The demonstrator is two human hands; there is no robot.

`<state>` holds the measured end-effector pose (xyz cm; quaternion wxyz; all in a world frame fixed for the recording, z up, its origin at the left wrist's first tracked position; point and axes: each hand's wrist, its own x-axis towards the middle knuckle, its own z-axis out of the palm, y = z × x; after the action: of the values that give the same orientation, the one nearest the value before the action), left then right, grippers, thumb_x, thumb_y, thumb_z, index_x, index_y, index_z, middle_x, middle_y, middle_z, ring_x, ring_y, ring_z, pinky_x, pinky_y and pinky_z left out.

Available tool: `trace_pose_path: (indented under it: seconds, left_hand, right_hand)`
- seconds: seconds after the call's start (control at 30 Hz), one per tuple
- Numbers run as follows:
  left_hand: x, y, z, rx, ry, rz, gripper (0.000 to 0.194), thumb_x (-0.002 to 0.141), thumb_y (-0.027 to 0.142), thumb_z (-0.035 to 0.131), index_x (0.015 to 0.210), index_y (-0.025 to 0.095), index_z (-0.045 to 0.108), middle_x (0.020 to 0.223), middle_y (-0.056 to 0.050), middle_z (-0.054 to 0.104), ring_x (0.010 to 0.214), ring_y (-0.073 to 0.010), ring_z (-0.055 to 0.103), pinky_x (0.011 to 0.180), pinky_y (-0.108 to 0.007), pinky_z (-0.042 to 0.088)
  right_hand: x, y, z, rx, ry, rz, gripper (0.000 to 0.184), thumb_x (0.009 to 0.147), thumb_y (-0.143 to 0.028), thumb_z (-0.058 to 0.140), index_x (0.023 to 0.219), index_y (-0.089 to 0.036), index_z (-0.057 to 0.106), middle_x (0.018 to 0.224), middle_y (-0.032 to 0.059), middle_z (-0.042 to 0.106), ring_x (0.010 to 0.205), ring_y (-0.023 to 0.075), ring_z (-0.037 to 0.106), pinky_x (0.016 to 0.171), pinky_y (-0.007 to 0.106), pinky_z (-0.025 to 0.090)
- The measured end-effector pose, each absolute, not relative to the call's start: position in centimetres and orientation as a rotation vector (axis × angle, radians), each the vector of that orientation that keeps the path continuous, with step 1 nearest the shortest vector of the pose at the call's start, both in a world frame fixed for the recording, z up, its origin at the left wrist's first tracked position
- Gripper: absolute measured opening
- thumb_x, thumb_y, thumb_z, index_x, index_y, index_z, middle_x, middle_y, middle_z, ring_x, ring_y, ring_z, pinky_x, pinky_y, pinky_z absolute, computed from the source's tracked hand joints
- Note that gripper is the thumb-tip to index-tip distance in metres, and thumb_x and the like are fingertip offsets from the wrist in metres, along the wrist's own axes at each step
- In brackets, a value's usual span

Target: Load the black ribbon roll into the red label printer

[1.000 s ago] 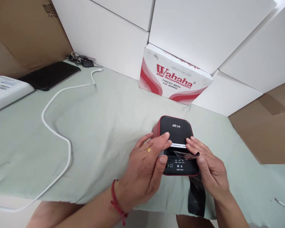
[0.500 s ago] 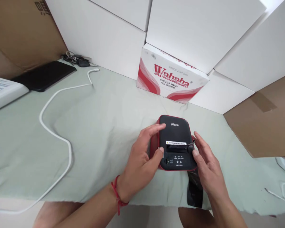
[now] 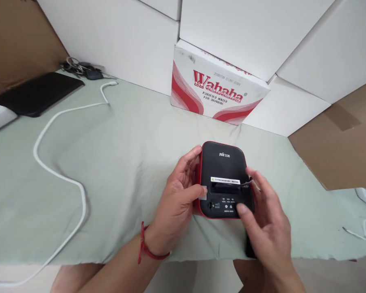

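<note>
A small label printer point(image 3: 224, 167) with a black top and red sides sits on the green cloth in front of me. My left hand point(image 3: 183, 191) grips its left side, the thumb pressing on a grey tab point(image 3: 203, 193) at the top edge. Around the right side curls my right hand point(image 3: 266, 207), with its thumb on the front right corner beside the buttons and its fingers along the edge. A white warning label point(image 3: 225, 180) lies above the dark slot, where a thin strip sticks out to the right. Partly hidden behind my right hand, a black strap point(image 3: 249, 246) hangs down.
Behind the printer stands a red-and-white Wahaha water carton point(image 3: 216, 87) against white boxes point(image 3: 247, 32). A white cable point(image 3: 82, 195) winds across the cloth point(image 3: 125, 162) on the left. Keys point(image 3: 85, 69) and a black tablet-like slab point(image 3: 42, 91) lie at the far left.
My left hand has closed in on the printer's left side, its fingers lower along the edge. My right thumb has moved onto the top's front corner. The view has shifted slightly.
</note>
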<state>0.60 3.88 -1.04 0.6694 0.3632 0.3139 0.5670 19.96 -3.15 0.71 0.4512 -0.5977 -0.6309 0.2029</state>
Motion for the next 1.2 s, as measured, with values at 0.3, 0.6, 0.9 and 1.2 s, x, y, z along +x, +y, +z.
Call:
trace_pose_path:
  seconds: [0.3, 0.6, 0.9, 1.2]
  left_hand:
    - [-0.6, 4.2, -2.5, 0.939, 0.791, 1.259, 0.094, 0.082, 0.014, 0.071, 0.161, 0.045, 0.031, 0.176, -0.001, 0.037, 0.168, -0.0242, 0.029, 0.138, -0.051, 0.031]
    - [0.1, 3.9, -1.7, 0.738, 0.708, 1.31, 0.067, 0.076, 0.015, 0.084, 0.134, 0.037, 0.057, 0.163, 0.0, 0.053, 0.161, -0.0234, 0.04, 0.13, -0.039, 0.042]
    - [0.4, 2.2, -1.6, 0.824, 1.01, 1.426, 0.024, 0.09, 0.035, 0.083, 0.109, 0.025, 0.072, 0.114, 0.0, 0.07, 0.093, -0.01, 0.064, 0.078, -0.017, 0.054]
    - [-0.9, 1.4, 2.0, 0.81, 0.977, 1.244, 0.047, 0.088, 0.063, 0.08, 0.109, 0.022, 0.072, 0.056, 0.003, 0.063, 0.044, -0.0064, 0.038, 0.042, -0.016, 0.027]
  right_hand:
    - [18.8, -3.1, 1.5, -1.379, -1.839, 0.161, 0.044, 0.098, -0.011, 0.066, 0.135, -0.035, 0.07, 0.118, 0.0041, 0.08, 0.131, 0.0312, 0.061, 0.11, 0.057, 0.051]
    - [18.3, -2.5, 2.1, -1.416, -1.812, 0.023, 0.036, 0.095, -0.003, 0.064, 0.115, -0.029, 0.079, 0.117, 0.0022, 0.081, 0.102, 0.0208, 0.064, 0.087, 0.04, 0.054]
    - [17.8, -2.0, 2.3, -1.441, -1.327, 0.354, 0.025, 0.103, -0.02, 0.07, 0.119, -0.036, 0.081, 0.103, -0.0066, 0.085, 0.084, 0.0119, 0.08, 0.078, 0.025, 0.066]
    - [16.9, -2.4, 3.1, -1.182, -1.339, 0.381, 0.03, 0.107, -0.02, 0.061, 0.125, -0.038, 0.077, 0.136, -0.0032, 0.079, 0.122, 0.021, 0.077, 0.106, 0.042, 0.066]
